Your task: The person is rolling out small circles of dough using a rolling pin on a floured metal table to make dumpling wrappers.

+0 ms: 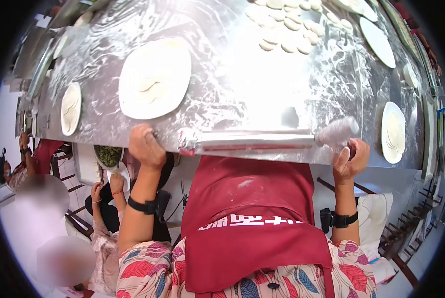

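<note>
Flour dusts the whole steel desk, which fills the upper half of the frame. A rolling pin lies lengthwise along the desk's near edge at centre frame, between the person's two hands. The left hand, at centre left, rests curled over the desk edge just beside the pin's left end; I cannot tell whether it touches the pin. The right hand, at centre right, is loosely curled just under the pin's floury right handle, fingers half open, seemingly touching it. Above the left hand lies a large rolled dough sheet. Small dough discs cluster at the top centre. A red apron hangs below the pin.
</note>
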The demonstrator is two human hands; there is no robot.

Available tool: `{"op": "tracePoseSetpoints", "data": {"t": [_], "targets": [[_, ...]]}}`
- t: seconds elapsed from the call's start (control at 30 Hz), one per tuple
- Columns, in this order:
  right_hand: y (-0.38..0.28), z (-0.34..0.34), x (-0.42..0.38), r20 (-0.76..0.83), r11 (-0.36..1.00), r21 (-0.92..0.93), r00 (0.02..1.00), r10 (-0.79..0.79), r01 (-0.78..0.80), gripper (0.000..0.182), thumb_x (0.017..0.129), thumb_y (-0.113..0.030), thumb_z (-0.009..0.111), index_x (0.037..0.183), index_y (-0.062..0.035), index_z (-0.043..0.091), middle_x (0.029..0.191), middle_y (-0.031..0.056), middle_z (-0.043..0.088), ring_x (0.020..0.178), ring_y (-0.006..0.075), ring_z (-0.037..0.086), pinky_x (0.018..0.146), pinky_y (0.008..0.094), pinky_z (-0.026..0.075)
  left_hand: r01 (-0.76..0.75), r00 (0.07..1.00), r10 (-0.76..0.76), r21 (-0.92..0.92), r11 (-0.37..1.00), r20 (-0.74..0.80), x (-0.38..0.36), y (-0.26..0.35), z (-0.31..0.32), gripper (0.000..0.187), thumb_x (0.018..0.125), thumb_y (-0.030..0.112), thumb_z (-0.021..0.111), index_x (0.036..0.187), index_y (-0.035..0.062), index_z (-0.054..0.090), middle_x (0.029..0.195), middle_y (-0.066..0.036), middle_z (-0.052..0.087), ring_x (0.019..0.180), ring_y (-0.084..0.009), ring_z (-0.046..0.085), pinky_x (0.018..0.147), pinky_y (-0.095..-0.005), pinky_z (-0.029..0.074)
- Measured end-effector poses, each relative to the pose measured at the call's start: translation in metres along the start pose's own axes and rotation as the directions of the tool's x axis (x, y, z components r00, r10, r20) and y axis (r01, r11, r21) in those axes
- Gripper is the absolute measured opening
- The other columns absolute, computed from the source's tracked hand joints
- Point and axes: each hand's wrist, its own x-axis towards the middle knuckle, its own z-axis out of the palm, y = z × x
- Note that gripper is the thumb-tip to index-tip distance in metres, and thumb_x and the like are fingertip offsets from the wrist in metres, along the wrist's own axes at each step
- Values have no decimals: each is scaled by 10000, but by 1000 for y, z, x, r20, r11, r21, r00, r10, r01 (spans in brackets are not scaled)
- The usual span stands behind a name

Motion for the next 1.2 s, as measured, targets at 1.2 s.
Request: {"op": "tracePoseSetpoints", "data": {"t": [1.2], "targets": [[25,-3,-29,-102,994,-104,994,-31,21,147,856,-161,505,858,-97,637,807,59,637,738,231,612,667,304,469,30,995,-20,104,994,-96,-13,4,3,181,891,106,434,781,52,568,735,-70,563,673,-198,549,659,-319,442]]}}
